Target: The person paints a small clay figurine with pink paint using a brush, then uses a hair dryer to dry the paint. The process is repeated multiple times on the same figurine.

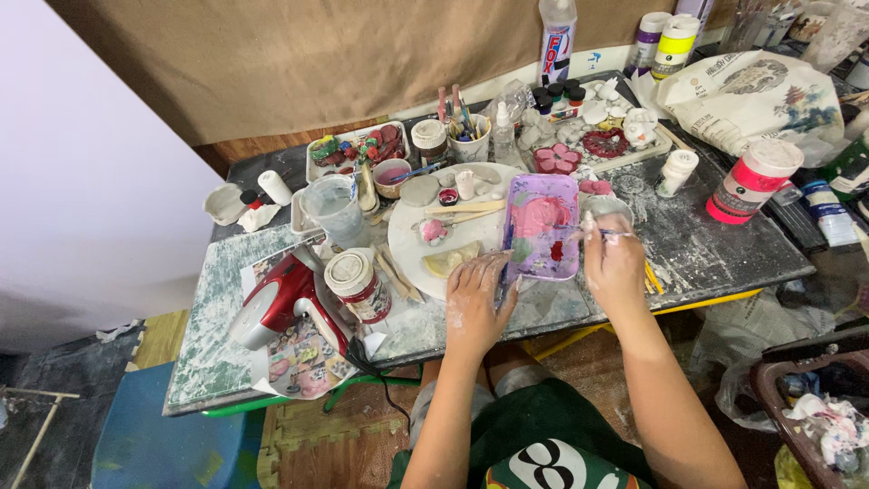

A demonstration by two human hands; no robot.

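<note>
2 bare hands work over a paint-smeared, rectangular lilac plastic tray [541, 226] lying flat near the front edge of the mottled grey table [706, 244].

Left hand [472, 303]: it lies palm down at the tray's lower left corner, dusted white, its fingers [489, 270] spread only a little and pressed against the tray's near edge and the round white board [412, 237] beside it. It grips nothing; it just rests there. Its forearm comes up from the bottom of the view, nearly straight.

Right hand [614, 264]: it sits just beside the tray's right edge, its fingers [590, 226] pinched shut on a thin paintbrush [608, 234] that lies almost level. The brush's tip reaches left over the tray, toward the pink and red paint; the tip itself is too small to make out. The wrist is bent slightly inward, and the forearm runs down and right out of view.

Further left on the table stand a red and silver hot-air tool [272, 308] and a white-lidded jar with a red label [358, 285]. At the right stands a pink paint tub with a white lid [753, 183]. Many small pots and plaster pieces crowd the back of the table, hard to tell apart.
</note>
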